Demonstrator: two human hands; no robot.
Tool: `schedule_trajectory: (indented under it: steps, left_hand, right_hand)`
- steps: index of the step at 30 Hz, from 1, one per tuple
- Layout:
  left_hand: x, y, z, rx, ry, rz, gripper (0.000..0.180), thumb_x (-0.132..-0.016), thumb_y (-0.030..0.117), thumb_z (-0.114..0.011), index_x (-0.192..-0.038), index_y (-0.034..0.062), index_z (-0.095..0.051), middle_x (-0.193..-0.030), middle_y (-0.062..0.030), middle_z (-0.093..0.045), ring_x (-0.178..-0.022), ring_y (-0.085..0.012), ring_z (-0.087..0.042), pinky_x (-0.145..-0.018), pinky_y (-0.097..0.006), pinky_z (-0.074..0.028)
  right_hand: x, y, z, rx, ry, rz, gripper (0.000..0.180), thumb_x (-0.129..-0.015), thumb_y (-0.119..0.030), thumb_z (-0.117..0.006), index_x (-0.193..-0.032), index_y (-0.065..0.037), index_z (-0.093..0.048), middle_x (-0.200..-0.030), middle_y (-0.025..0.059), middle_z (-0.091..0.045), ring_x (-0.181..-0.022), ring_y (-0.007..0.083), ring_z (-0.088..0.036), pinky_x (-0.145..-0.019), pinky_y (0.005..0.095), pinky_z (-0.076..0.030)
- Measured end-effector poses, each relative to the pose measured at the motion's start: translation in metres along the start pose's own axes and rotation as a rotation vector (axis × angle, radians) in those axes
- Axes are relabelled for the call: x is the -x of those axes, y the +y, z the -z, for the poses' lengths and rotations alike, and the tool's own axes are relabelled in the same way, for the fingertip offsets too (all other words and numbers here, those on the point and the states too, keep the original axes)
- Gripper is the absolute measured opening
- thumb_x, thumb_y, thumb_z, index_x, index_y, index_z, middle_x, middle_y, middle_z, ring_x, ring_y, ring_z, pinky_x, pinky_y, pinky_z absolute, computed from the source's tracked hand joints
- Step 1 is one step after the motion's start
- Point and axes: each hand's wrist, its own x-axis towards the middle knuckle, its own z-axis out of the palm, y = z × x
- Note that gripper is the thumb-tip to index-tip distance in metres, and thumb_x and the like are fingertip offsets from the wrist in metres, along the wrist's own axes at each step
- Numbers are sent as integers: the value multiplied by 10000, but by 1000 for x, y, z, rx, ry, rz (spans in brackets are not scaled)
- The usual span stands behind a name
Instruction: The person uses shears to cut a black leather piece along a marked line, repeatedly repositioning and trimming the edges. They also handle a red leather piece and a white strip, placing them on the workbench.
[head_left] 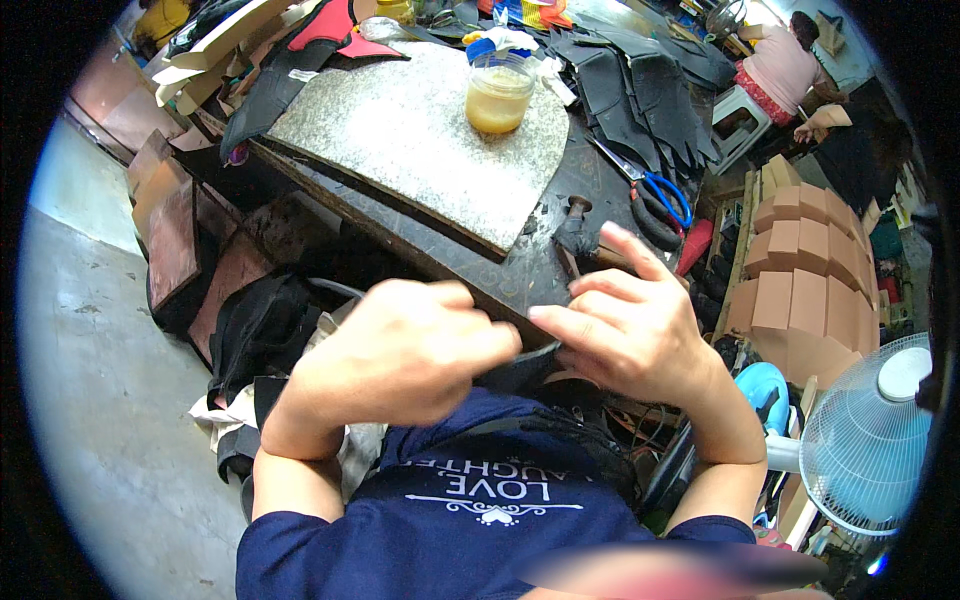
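Both hands are raised in front of my navy shirt (pixel 480 500), near the dark workbench's front edge. My left hand (pixel 405 350), slightly blurred, is closed with its fingers curled and pointing right. A small gap away, my right hand (pixel 630 325) bends its fingers inward while the little finger sticks up. Whatever either hand pinches is hidden or too small to make out. Just beyond the right hand lies a hammer (pixel 577 225). Further off on the bench are scissors (pixel 665 195) with blue handles. A clear jar (pixel 498 95) of yellowish paste stands on a speckled pale board (pixel 420 130).
Black cut sheets (pixel 640 95) pile up at the bench's far right. Red pieces (pixel 340 30) lie at the back. On the right are stacked brown panels (pixel 800 240) and a blue fan (pixel 865 440). Another person (pixel 780 65) sits on a white stool (pixel 738 120).
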Motion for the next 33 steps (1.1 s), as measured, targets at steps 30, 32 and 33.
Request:
schedule_trajectory:
  steps: [30,32,33]
  left_hand:
    - [-54,-115,-107,-299,587,476,440,-815,262,-684,-1158,5,-588,-1251,-199,-570,-1248,-382,-461,-1074,-456,-359]
    - [-53,-114,-106,-274,607,483,448,-804,247,-696,-1165,7,-582,-1258,-199,-565,-1245,-384,-464,-1074,-452,-362]
    - [-53,-115,-106,-257,607,483,453,-799,240,-702,-1169,8,-579,-1261,-199,-563,-1243,-385,-465,-1074,-451,-364]
  right_hand:
    - [-129,229,-67,129,271,-138,1111,-602,-597,-821,-1503,-196,-312,-1479,203,-369,-1374,362,-336,-1143,447,-284]
    - [-145,213,-74,-96,101,-148,1192,-533,-527,-882,-1510,-201,-282,-1453,254,-365,-1371,379,-346,-1142,423,-298]
    - [-145,206,-79,-113,27,-205,1092,-572,-425,-886,-1488,-224,-327,-1427,219,-400,-1346,370,-385,-1116,422,-345]
